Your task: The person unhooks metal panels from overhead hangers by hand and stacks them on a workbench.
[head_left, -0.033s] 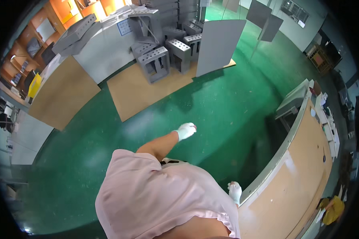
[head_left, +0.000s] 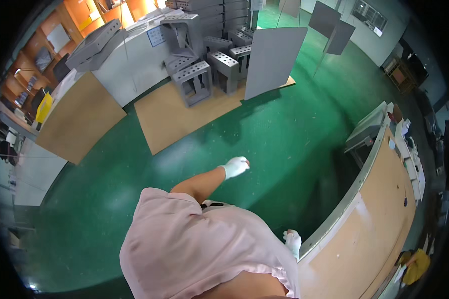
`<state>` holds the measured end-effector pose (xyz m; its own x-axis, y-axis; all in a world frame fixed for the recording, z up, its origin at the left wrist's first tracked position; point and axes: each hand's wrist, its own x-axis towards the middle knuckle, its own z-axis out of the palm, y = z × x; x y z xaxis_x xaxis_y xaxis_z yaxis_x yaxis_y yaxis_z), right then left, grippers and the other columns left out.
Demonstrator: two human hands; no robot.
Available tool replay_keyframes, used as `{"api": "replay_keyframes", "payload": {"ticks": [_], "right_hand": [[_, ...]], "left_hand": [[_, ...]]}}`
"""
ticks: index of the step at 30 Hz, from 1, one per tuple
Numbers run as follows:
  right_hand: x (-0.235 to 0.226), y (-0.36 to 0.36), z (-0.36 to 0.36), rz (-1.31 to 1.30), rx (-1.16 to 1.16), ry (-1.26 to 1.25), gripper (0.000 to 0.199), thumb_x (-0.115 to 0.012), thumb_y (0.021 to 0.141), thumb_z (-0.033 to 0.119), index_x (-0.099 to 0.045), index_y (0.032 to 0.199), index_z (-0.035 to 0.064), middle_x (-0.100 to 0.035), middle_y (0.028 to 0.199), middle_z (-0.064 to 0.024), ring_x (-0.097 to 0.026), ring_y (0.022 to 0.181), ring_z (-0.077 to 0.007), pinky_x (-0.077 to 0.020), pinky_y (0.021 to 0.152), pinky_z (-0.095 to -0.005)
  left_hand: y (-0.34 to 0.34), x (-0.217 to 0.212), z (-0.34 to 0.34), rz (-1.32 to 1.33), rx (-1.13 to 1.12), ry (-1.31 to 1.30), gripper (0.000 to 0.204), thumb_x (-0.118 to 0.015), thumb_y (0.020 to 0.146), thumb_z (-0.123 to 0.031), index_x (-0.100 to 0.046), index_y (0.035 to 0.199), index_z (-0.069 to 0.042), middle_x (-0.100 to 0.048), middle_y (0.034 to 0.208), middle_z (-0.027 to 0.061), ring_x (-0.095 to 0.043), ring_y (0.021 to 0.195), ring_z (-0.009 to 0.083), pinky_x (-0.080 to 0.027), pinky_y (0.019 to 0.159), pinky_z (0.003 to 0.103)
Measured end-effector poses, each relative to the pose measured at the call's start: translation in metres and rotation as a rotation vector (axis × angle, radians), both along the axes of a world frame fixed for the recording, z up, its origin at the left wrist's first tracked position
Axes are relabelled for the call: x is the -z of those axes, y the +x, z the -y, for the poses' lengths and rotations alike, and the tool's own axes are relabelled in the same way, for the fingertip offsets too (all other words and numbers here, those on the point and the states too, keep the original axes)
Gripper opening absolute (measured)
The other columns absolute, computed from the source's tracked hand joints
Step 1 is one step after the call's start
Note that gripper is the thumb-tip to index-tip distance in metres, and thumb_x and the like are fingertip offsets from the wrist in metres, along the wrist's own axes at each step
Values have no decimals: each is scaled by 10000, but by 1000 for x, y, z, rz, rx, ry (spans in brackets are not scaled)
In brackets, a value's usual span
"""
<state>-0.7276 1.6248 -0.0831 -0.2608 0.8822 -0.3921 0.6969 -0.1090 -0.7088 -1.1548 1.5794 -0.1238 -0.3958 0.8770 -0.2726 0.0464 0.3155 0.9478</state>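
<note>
L hand in white glove, out over green floor, holding nothing. R hand gloved too, low by hip, just beside wood tabletop edge. Grey perforated metal frames well ahead of L hand

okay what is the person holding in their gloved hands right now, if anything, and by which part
Nothing that shows. The white-gloved left hand is curled over the green floor; the white-gloved right hand hangs beside the brown board-topped workbench.
</note>
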Motion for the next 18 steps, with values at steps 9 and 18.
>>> {"api": "replay_keyframes", "payload": {"ticks": [9, 18], "right_hand": [[-14, -35, -158, 320, -371, -34, 292, -459, 805, 205, -653, 934, 30, -672, 850, -121, -636, 736, -230, -488, 686, -333], [-45, -135, -369, 156, -571, 183, 239, -481, 852, 224, -646, 814, 55, -636, 712, -112, -616, 677, -239, -478, 656, -339]], "left_hand": [[15, -54, -135, 172, 90, -132, 148, -531, 802, -128, -602, 913, -62, -602, 848, 25, -539, 742, 110, -433, 639, 253], [-158, -334, -227, -202, -667, 739, 136, -518, 874, -97, -592, 969, -33, -619, 900, 12, -523, 768, 69, -400, 670, 189]]}}
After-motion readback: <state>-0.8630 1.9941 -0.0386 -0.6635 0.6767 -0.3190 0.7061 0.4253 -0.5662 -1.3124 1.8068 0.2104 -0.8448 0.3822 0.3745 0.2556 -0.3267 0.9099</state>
